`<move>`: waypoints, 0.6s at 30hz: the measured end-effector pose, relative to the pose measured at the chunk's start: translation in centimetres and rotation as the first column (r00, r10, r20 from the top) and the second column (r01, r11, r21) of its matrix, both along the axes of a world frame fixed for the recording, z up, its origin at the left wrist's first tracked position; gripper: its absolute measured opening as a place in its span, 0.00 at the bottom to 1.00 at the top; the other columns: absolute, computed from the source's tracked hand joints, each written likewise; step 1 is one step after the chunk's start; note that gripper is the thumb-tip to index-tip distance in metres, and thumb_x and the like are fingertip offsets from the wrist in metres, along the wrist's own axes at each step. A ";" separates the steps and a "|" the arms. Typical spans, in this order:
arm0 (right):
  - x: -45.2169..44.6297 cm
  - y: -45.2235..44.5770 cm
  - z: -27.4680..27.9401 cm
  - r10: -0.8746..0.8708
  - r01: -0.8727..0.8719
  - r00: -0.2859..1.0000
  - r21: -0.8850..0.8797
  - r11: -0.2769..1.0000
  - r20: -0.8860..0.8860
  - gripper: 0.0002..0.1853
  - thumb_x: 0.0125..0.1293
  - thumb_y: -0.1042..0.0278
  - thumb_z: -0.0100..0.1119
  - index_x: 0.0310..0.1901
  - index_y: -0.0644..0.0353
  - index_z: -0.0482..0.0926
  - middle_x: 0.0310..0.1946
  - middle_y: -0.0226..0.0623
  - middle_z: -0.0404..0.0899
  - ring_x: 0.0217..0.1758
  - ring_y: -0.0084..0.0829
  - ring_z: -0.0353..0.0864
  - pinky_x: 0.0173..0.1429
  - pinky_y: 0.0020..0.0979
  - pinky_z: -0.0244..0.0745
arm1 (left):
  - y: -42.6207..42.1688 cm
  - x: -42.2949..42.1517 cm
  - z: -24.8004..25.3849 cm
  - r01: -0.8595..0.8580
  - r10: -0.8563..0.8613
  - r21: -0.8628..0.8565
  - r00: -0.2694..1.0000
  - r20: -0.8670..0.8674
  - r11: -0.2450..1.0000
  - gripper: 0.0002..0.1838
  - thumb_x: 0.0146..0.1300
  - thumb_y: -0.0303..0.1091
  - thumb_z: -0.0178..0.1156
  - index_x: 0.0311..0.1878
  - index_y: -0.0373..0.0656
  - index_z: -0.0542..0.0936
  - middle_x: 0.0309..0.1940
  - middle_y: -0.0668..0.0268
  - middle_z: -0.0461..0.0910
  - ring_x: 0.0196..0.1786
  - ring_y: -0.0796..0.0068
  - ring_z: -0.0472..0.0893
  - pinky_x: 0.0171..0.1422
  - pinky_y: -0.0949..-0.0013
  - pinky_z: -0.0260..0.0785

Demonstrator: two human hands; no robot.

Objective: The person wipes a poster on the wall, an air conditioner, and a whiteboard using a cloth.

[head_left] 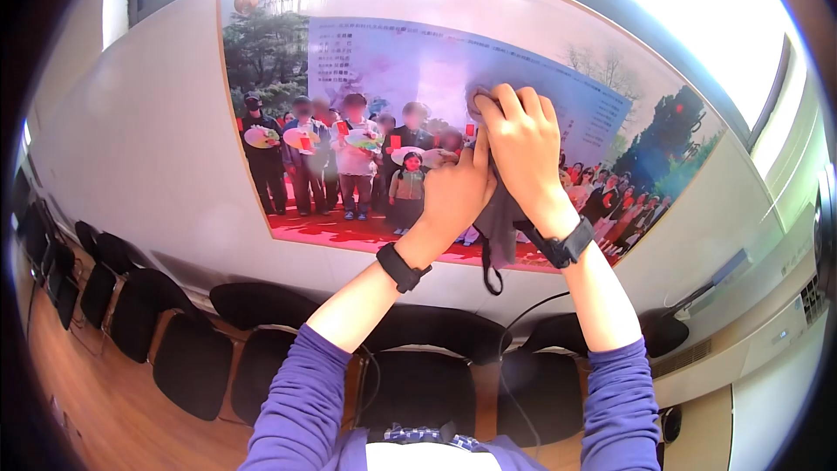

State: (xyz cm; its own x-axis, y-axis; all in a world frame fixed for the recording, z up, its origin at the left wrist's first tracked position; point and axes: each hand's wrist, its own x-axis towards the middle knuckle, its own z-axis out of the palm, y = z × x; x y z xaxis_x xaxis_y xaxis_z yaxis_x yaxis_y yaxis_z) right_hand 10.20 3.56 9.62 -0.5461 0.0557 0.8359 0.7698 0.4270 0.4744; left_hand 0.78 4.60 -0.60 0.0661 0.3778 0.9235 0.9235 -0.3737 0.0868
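Two-handed, holds grey cloth [499, 228] in right hand [525, 139] near frame centre, before poster [384, 61]; touches cloth with curled left hand [455, 189], cannot tell if gripping.

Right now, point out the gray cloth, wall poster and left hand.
Gray cloth [499, 225]: head view, hanging part.
Wall poster [392, 78]: head view, pale text panel.
Left hand [455, 194]: head view, back of hand.
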 end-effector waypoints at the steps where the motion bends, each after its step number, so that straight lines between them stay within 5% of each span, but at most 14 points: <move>1: 0.0 -0.1 -0.3 -0.027 0.026 1.000 0.021 0.999 0.009 0.15 0.41 0.69 0.60 0.35 0.56 0.80 0.34 0.30 0.73 0.37 0.34 0.72 0.43 0.33 0.68 | 0.2 0.1 -0.2 0.007 -0.007 -0.005 1.000 -0.003 1.000 0.38 0.47 0.37 0.64 0.65 0.38 0.67 0.22 0.67 0.75 0.20 0.71 0.79 0.20 0.70 0.72; 7: 1.5 -0.6 -2.3 -0.121 0.120 0.992 0.031 0.992 0.035 0.13 0.45 0.69 0.59 0.37 0.55 0.80 0.34 0.29 0.71 0.37 0.32 0.69 0.42 0.32 0.65 | 0.1 0.0 -1.4 0.004 -0.003 0.027 0.999 -0.036 1.000 0.39 0.48 0.36 0.63 0.67 0.40 0.66 0.23 0.67 0.72 0.21 0.69 0.78 0.21 0.70 0.73; 11: 3.1 -1.0 -4.3 -0.175 0.174 0.982 0.013 0.985 0.073 0.12 0.49 0.70 0.58 0.38 0.55 0.80 0.35 0.28 0.71 0.38 0.31 0.69 0.43 0.31 0.64 | -1.1 -0.7 -2.4 0.082 -0.085 -0.124 0.996 -0.021 0.989 0.42 0.51 0.36 0.63 0.70 0.38 0.60 0.29 0.62 0.74 0.23 0.65 0.80 0.22 0.66 0.73; 18: 4.8 -1.4 -5.2 -0.066 0.071 0.997 -0.119 0.990 0.045 0.13 0.51 0.71 0.57 0.41 0.56 0.81 0.37 0.28 0.72 0.39 0.32 0.70 0.45 0.33 0.66 | -1.9 -0.8 -2.6 0.140 -0.153 -0.218 0.987 -0.046 0.966 0.47 0.51 0.37 0.64 0.74 0.40 0.53 0.33 0.59 0.70 0.25 0.65 0.77 0.23 0.66 0.74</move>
State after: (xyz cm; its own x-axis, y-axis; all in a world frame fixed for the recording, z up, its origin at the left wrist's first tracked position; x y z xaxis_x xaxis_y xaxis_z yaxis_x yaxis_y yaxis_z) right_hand 14.96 2.20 4.37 -0.5713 0.1932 0.7977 0.7800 0.4302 0.4544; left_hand -0.01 2.73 -3.24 0.1903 0.5471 0.8151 0.8661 -0.4846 0.1230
